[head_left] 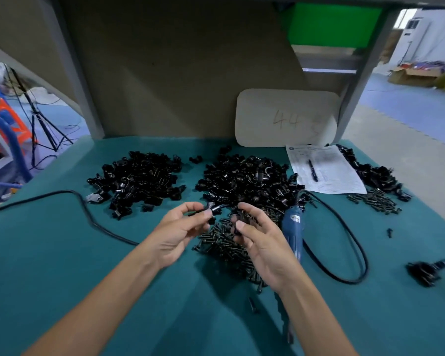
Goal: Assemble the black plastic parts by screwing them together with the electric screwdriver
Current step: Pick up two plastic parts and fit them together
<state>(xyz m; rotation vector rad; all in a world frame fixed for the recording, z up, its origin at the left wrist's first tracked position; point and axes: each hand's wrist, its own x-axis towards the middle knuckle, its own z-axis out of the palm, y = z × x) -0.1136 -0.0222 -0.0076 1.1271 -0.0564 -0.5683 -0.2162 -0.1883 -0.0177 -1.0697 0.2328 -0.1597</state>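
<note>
1. The left hand [180, 228] pinches a small black plastic part [213, 208] at its fingertips; the right hand [258, 242] curls its grip round a second black plastic piece [244, 219], both above the heap of black screws [222, 244] on the teal table [62, 253].
2. Light, stiff, probably slick: I'd hold them by the edges, screw holes clear.
3. The blue electric screwdriver [292, 227] lies just right, untouched.
4. Blur and fingers hide the parts' shapes.

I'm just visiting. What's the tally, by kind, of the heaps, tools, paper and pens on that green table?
Part heaps: 3
Screw heaps: 2
Small part clump: 1
Screwdriver: 1
Paper: 1
Pen: 1
Total: 9
</note>
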